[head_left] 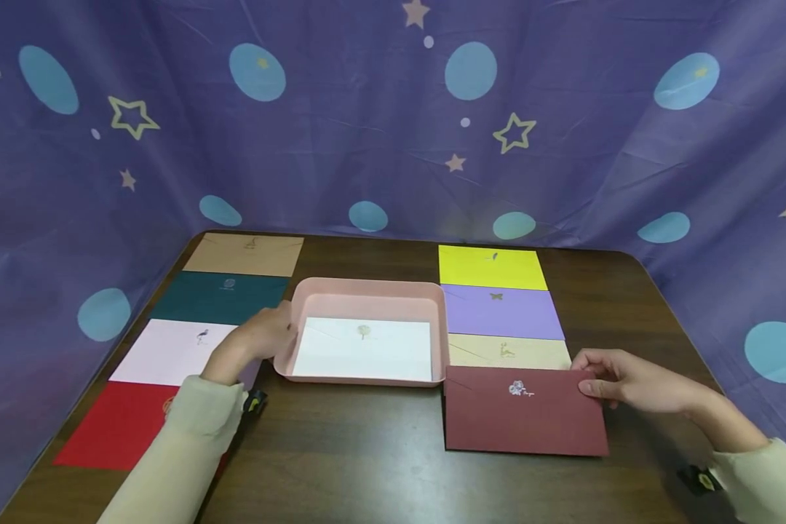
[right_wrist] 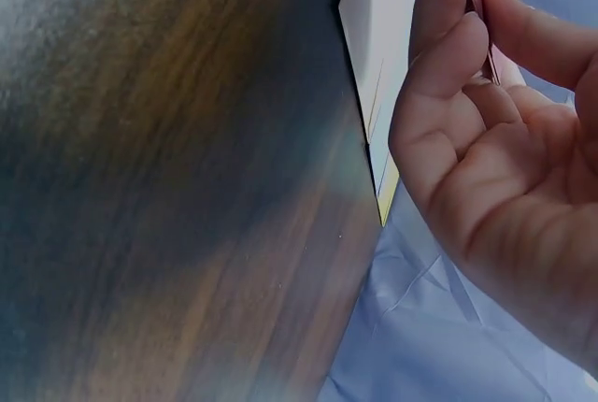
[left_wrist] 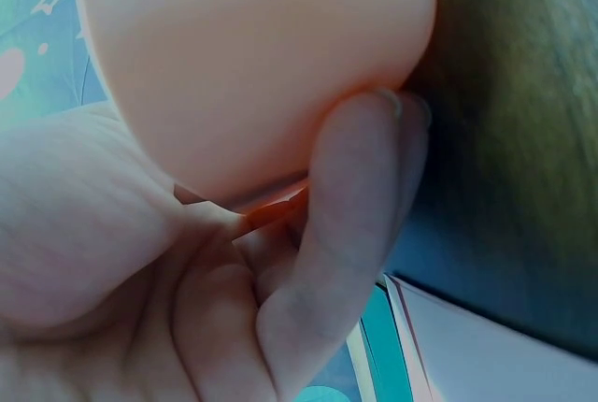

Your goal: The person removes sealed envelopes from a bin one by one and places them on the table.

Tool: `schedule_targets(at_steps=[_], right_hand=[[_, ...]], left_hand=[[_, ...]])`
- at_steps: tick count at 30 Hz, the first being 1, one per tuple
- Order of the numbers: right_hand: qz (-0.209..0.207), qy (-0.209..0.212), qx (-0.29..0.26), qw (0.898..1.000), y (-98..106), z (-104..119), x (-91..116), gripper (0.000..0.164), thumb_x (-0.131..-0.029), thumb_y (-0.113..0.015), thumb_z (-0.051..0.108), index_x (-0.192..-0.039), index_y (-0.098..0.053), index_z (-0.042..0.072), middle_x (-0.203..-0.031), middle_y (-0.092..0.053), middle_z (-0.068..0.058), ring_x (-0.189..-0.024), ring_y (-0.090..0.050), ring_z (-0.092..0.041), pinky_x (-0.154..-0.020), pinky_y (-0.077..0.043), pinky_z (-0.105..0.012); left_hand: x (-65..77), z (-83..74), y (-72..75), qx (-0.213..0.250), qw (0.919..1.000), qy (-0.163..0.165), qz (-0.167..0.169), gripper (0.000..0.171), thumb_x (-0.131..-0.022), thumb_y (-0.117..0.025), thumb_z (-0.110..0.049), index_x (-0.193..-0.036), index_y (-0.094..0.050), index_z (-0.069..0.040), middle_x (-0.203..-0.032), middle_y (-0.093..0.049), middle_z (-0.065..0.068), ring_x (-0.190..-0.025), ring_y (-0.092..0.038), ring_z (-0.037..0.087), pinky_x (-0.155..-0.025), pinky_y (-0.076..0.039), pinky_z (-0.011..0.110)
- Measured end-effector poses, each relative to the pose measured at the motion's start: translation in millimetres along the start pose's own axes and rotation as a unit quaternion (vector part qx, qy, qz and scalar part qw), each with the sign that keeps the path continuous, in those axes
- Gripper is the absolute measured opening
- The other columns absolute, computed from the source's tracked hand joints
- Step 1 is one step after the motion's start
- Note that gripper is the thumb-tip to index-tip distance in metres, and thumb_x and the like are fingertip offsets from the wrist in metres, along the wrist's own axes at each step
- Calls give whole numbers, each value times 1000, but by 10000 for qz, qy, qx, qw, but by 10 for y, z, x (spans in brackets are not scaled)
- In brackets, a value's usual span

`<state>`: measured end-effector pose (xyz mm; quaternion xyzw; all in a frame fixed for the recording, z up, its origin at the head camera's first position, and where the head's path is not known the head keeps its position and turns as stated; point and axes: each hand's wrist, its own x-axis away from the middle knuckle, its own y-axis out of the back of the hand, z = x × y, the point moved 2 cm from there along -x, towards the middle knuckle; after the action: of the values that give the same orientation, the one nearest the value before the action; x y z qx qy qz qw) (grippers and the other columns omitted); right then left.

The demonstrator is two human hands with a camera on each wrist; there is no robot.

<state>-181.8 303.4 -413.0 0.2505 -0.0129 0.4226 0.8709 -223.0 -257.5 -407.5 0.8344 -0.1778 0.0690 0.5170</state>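
Observation:
A pink tray (head_left: 373, 289) lies on the table with a white envelope (head_left: 367, 353) in it, marked with a small gold tree. My left hand (head_left: 268, 335) grips the tray's left side; in the left wrist view, fingertips (left_wrist: 360, 140) press against its pale outer wall (left_wrist: 262, 56). At the right, my right hand (head_left: 629, 378) pinches the upper right corner of a maroon envelope (head_left: 524, 418) between thumb and fingers. That envelope is tilted up, covering part of a cream envelope (head_left: 507, 351). In the right wrist view the pinched corner shows beside the thumb (right_wrist: 537, 42).
Behind the cream one lie a purple envelope (head_left: 504, 311) and a yellow envelope (head_left: 491, 266). Down the left side run tan (head_left: 244, 255), dark green (head_left: 219, 298), pale pink (head_left: 170, 353) and red (head_left: 114, 426) envelopes. A patterned purple curtain (head_left: 367, 131) hangs around the brown table (head_left: 354, 451).

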Motion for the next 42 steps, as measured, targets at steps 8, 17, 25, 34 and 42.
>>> schedule_targets(at_steps=[8, 17, 25, 34, 42], right_hand=[[183, 45, 97, 9998, -76, -11, -3, 8, -98, -53, 10, -105, -52, 5, -79, -59, -13, -66, -54, -20, -52, -48, -32], [121, 141, 332, 9993, -148, 15, -5, 4, -96, -57, 8, -99, -55, 7, -75, -60, -10, -64, -58, -19, -51, -50, -32], [85, 18, 402, 9992, -171, 2, 9, 6, -95, -59, 8, -100, -55, 8, -75, -61, -10, -64, -59, -20, -53, -51, -35], [121, -51, 520, 9986, -190, -25, 42, 8, -94, -60, 9, -99, -55, 5, -74, -60, -9, -61, -59, -19, -52, -51, -34], [71, -109, 736, 9972, -224, -9, 34, 10, -94, -62, 13, -97, -54, 9, -74, -61, -5, -58, -60, -20, -49, -51, -33]], left_hand=[[6, 0, 5, 42, 10000, -24, 10, 45, -101, -34, -11, -133, -25, 19, -101, -55, 23, -83, -54, 29, -61, -45, 34], [11, 0, 14, 14, 10000, 57, 60, 46, -102, -34, -12, -135, -23, 18, -101, -54, 23, -82, -54, 28, -60, -45, 34], [16, -19, 17, -8, 10000, -22, 33, 45, -101, -34, -11, -132, -25, 20, -96, -54, 21, -80, -54, 28, -60, -45, 34], [16, -24, 14, -37, 10000, 1, 63, 47, -102, -33, -13, -134, -21, 20, -96, -53, 21, -80, -53, 28, -59, -44, 34], [23, -25, 9, -29, 10000, 58, 74, 47, -102, -34, -13, -134, -22, 19, -94, -53, 20, -80, -53, 28, -58, -43, 33]])
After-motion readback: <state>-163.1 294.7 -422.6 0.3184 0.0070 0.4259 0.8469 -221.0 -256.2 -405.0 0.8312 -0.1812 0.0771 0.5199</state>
